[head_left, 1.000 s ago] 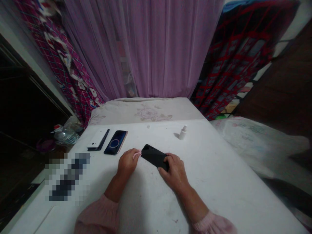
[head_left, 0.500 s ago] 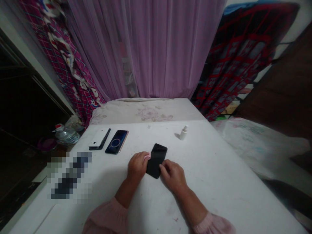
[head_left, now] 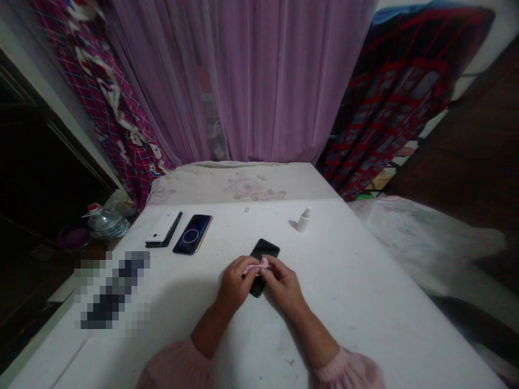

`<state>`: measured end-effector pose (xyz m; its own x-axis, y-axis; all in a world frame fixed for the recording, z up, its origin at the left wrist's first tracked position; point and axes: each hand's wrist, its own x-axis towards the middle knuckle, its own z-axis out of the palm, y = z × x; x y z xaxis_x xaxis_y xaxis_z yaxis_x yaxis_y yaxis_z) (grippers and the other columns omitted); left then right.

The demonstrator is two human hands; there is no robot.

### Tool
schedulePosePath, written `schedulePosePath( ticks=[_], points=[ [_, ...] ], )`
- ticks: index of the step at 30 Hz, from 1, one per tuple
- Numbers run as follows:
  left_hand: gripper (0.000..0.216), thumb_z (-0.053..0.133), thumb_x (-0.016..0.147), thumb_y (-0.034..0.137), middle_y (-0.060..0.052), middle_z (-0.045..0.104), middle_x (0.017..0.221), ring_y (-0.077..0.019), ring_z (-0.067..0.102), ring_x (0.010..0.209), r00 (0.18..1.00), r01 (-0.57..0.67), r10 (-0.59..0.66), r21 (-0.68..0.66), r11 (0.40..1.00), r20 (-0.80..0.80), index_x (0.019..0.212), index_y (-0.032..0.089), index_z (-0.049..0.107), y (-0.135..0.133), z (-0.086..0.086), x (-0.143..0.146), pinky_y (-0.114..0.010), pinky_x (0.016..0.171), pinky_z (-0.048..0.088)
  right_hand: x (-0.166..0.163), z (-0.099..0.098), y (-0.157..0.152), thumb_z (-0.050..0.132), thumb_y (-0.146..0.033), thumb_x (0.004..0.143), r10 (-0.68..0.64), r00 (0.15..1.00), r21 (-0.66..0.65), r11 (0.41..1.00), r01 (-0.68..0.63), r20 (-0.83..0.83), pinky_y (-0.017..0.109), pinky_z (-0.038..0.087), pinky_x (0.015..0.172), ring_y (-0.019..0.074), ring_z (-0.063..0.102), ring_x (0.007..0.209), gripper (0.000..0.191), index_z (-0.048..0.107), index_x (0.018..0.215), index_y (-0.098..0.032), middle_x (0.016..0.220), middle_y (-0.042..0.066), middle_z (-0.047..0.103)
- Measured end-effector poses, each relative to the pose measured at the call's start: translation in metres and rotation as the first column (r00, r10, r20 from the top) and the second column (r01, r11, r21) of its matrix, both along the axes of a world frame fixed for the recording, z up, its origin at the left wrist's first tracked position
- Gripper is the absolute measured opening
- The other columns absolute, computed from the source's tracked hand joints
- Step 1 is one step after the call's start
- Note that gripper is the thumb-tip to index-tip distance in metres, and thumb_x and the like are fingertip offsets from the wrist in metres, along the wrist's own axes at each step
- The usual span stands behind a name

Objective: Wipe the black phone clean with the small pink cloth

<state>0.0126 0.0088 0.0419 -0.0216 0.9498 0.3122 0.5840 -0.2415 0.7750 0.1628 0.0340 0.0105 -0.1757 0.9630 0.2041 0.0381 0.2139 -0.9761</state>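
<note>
A pink cloth (head_left: 261, 265) is grasped by the fingers of both the left hand (head_left: 236, 282) and the right hand (head_left: 287, 289), over the black phone (head_left: 266, 248). The black phone is laid on the white tabletop (head_left: 348, 324), its middle hidden by cloth and hands. To its left, a dark blue phone (head_left: 192, 234) is set; farther left of it, a white phone (head_left: 162, 227) is stacked on a dark item. To its right and beyond it, a white bottle (head_left: 303, 220) is stood upright.
</note>
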Motion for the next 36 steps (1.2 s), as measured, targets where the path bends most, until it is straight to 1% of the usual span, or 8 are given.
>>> schedulePosePath(
  ticks=[5,10,13,16,21,26,29,36],
  points=[
    [0.031,0.051,0.090,0.035,-0.011,0.067,0.116,-0.0258,0.060,0.111,0.979,-0.078,0.094,0.093,0.993,-0.184,0.116,0.021,0.062,-0.005,-0.012,-0.002,-0.042,0.099,0.045,0.016,0.000,0.011,0.058,-0.042,0.085,-0.176,0.983,0.045,0.984,0.174,0.056,0.037,0.055,0.080,0.0215,0.068,0.087,0.037,0.068,0.112,-0.019,0.099,0.009,0.073],
    [0.092,0.075,0.069,0.051,-0.021,0.049,0.142,-0.0399,0.041,0.134,0.880,-0.147,0.144,0.030,0.989,-0.453,0.145,0.016,0.035,-0.022,-0.037,0.012,-0.058,0.110,0.027,0.043,0.010,0.021,0.048,-0.044,0.088,-0.377,0.839,0.202,0.925,0.322,0.392,0.032,0.050,0.069,0.0182,0.063,0.072,0.049,0.058,0.128,-0.017,0.091,0.006,0.070],
    [0.083,0.068,0.077,0.042,-0.021,0.051,0.141,-0.0370,0.044,0.132,0.863,-0.128,0.107,-0.008,0.992,-0.494,0.146,0.014,0.032,-0.025,-0.043,0.013,-0.057,0.112,0.025,0.050,0.011,0.024,0.050,-0.039,0.086,-0.411,0.730,0.273,0.911,0.308,0.547,0.031,0.046,0.066,0.0188,0.060,0.070,0.040,0.062,0.117,-0.017,0.085,0.005,0.068],
    [0.073,0.060,0.081,0.033,-0.019,0.049,0.144,-0.0331,0.043,0.134,0.869,-0.032,0.004,-0.049,0.998,-0.495,0.147,0.014,0.032,-0.017,-0.042,-0.002,-0.053,0.113,0.026,0.049,0.006,0.023,0.047,-0.026,0.086,-0.393,0.651,0.388,0.908,0.161,0.649,0.034,0.046,0.075,0.0226,0.060,0.086,0.029,0.068,0.104,-0.019,0.093,0.008,0.068],
    [0.076,0.057,0.080,0.032,-0.015,0.039,0.153,-0.0323,0.030,0.143,0.834,0.107,-0.183,-0.172,0.979,-0.520,0.149,0.017,0.030,0.004,-0.039,-0.039,-0.053,0.116,0.019,0.047,-0.004,0.022,0.047,-0.025,0.088,-0.360,0.619,0.381,0.919,0.104,0.698,0.033,0.047,0.076,0.0221,0.061,0.089,0.032,0.069,0.112,-0.021,0.099,0.008,0.068],
    [0.085,0.071,0.070,0.054,-0.021,0.049,0.143,-0.0385,0.040,0.136,0.832,-0.068,0.010,-0.084,0.994,-0.555,0.139,0.013,0.044,0.005,-0.047,-0.055,-0.057,0.115,0.022,0.050,0.000,0.030,0.048,-0.028,0.090,-0.436,0.636,0.381,0.895,0.232,0.637,0.031,0.048,0.075,0.0208,0.063,0.086,0.029,0.067,0.108,-0.018,0.096,0.008,0.070],
    [0.076,0.072,0.068,0.056,-0.021,0.057,0.134,-0.0388,0.048,0.129,0.834,-0.100,0.129,0.083,0.991,-0.537,0.129,0.015,0.053,-0.001,-0.054,-0.058,-0.057,0.113,0.027,0.043,0.006,0.039,0.050,-0.022,0.088,-0.426,0.632,0.438,0.886,0.149,0.647,0.030,0.048,0.076,0.0196,0.063,0.087,0.024,0.070,0.101,-0.021,0.096,0.006,0.071],
    [0.063,0.072,0.070,0.045,-0.016,0.057,0.135,-0.0358,0.049,0.129,0.843,-0.043,0.072,0.067,0.997,-0.533,0.125,0.019,0.055,-0.002,-0.052,-0.063,-0.057,0.112,0.030,0.017,0.000,0.051,0.055,-0.011,0.083,-0.392,0.559,0.464,0.886,0.015,0.730,0.033,0.047,0.081,0.0221,0.059,0.091,0.032,0.072,0.110,-0.020,0.102,0.008,0.069]
  ],
)
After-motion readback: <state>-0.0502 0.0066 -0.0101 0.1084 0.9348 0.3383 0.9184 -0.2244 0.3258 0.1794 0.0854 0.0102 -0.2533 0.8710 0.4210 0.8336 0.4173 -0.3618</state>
